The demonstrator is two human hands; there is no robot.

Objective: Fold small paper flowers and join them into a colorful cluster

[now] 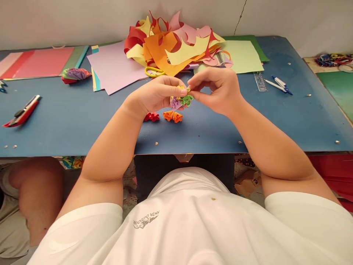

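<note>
Over the middle of the blue table [68, 121], my left hand [156, 96] is closed around a small cluster of rolled paper flowers [180, 100], purple, yellow and green. My right hand [217, 90] pinches the green roll at the cluster's right side with thumb and fingertips. Just below the hands, a red rolled paper piece [151, 117] and an orange rolled paper piece [173, 116] lie on the table.
A heap of cut coloured paper scraps [173, 44] with yellow-handled scissors [153, 71] lies behind the hands. Coloured sheets [35, 62], a folded paper fan [75, 75] and a red utility knife [23, 112] are on the left. A ruler [259, 81] and pens [280, 84] are on the right.
</note>
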